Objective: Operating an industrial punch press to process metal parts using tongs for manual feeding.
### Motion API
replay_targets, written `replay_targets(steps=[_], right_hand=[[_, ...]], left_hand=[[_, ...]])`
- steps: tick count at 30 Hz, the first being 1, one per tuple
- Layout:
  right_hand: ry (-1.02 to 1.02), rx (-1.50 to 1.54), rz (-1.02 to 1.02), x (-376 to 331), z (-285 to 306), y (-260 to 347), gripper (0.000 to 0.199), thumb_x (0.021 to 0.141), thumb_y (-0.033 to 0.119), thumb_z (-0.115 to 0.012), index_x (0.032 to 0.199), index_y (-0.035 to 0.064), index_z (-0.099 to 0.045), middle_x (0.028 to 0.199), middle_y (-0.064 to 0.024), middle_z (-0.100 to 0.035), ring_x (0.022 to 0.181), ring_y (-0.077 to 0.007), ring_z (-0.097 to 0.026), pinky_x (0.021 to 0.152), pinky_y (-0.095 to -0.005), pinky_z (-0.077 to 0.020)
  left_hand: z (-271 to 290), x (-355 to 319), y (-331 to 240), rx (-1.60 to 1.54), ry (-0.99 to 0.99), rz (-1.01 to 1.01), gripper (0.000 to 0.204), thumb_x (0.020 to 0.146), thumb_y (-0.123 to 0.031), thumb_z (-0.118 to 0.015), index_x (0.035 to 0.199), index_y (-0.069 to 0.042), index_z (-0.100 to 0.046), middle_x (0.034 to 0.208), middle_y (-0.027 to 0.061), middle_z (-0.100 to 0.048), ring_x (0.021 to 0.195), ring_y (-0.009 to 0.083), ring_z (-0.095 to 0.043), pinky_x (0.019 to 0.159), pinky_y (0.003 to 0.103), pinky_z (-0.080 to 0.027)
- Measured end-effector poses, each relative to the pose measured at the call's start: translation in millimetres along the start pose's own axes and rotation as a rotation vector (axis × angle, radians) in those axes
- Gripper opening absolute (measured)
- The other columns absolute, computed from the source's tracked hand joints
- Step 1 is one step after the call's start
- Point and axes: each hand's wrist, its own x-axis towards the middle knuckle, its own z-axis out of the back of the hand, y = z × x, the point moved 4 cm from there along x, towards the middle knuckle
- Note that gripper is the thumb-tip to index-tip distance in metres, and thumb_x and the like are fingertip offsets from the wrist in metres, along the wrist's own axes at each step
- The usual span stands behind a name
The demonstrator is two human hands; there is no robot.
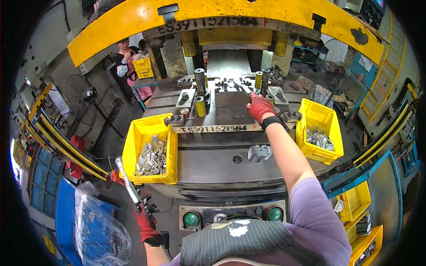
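Observation:
My right hand (260,107), in a red glove, reaches over the press die (230,108). Its fingers are closed on a slim metal tool (242,88), which looks like tongs, with its tip over the bright die cavity (225,84). Low on the left, my left hand (145,219), also red-gloved, closes round a silver tube-shaped tool with black fittings (129,184); its exact kind is unclear. That tool rises beside a yellow bin (173,175) of shiny metal parts (152,157). A grey metal block (259,153) sits on the press bed in front of the die.
Another yellow bin (335,157) with metal parts stands right of the die. Upright guide posts (200,80) flank the cavity, under a yellow press beam (248,11). A control panel with green buttons (191,218) is before me. Another person (128,66) stands back left.

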Motion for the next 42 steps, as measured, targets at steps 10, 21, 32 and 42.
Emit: replay_targets(steps=[10,21,32,42], right_hand=[[-0.148,0.758,0.086,8.5,-51.7,-65.9,0.032,0.075,0.016,-0.059,0.105,0.0053,-0.052,0.086,-0.0145,-0.061,0.081,-0.0287,-0.059,0.071,-0.0361,-0.0453],[0.018,1.968,-0.207,-64.6,-12.6,-37.5,0.021,0.085,0.019,-0.056,0.105,0.0140,-0.057,0.071,0.0057,-0.054,0.050,-0.0015,-0.042,0.042,-0.0151,-0.0315],[-0.460,1.502,-0.056,-250.5,-31.7,-211.7,0.046,0.081,0.008,-0.056,0.125,0.0075,-0.040,0.082,0.0006,-0.049,0.065,-0.0087,-0.048,0.057,-0.0218,-0.0438],[-0.559,0.782,-0.599,-326.1,-61.9,-317.4,0.042,0.080,0.002,-0.054,0.122,0.0037,-0.044,0.104,-0.0046,-0.055,0.088,-0.0121,-0.051,0.074,-0.0244,-0.0419]], left_hand=[[-190.8,33.6,-80.7,0.240,0.778,-0.210,0.045,0.088,-0.009,-0.050,0.130,-0.007,-0.036,0.085,0.0047,-0.060,0.068,0.0071,-0.053,0.057,0.021,-0.044],[-418.0,116.7,-137.0,0.618,0.817,-0.775,0.045,0.080,-0.028,-0.057,0.118,-0.007,-0.047,0.095,0.0219,-0.059,0.088,0.0357,-0.057,0.074,0.039,-0.045],[-448.1,134.0,-120.6,-0.062,1.018,-0.170,0.036,0.083,-0.027,-0.055,0.112,-0.007,-0.050,0.066,0.0054,-0.054,0.052,0.0118,-0.050,0.044,0.025,-0.041],[-305.5,51.0,-98.2,-0.251,0.781,-0.167,0.023,0.087,-0.012,-0.050,0.110,-0.005,-0.052,0.081,0.0029,-0.058,0.061,0.0085,-0.053,0.050,0.020,-0.042]])
